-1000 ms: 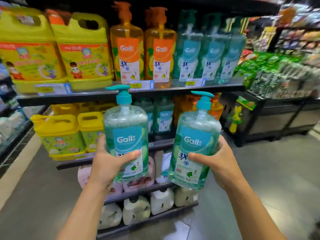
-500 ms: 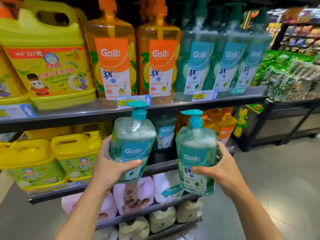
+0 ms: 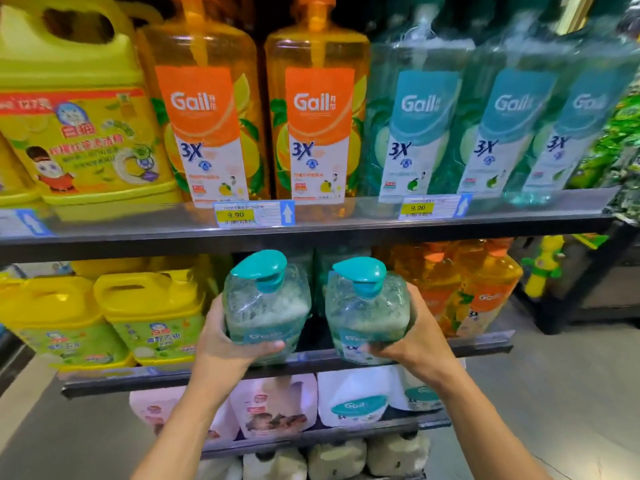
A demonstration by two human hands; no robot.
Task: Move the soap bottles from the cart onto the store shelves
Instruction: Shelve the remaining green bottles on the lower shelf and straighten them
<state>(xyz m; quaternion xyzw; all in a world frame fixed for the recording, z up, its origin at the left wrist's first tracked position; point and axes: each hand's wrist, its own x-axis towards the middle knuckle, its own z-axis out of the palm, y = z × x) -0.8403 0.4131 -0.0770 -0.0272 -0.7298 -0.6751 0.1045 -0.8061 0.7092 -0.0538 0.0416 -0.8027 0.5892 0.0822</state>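
Note:
I hold two clear green soap bottles with teal pump tops. My left hand (image 3: 228,344) grips the left bottle (image 3: 266,303) around its lower body. The right bottle (image 3: 365,313) is gripped by my right hand (image 3: 415,337) in the same way. Both bottles stand upright, side by side, at the front edge of the second shelf (image 3: 485,346), in the gap between yellow jugs and orange bottles. Whether their bases touch the shelf is hidden by my hands. More green bottles (image 3: 341,263) stand behind them.
The top shelf (image 3: 311,233) carries yellow jugs (image 3: 69,133), orange soap bottles (image 3: 204,119) and green soap bottles (image 3: 419,123). Yellow jugs (image 3: 149,317) and orange bottles (image 3: 478,292) flank the gap. Refill pouches (image 3: 353,400) fill the lower shelf. A dark display stand (image 3: 568,292) is at right.
I have stepped closer to the shelves. Both hands carried the bottles forward and down, from in front of the shelving to the edge of the second shelf.

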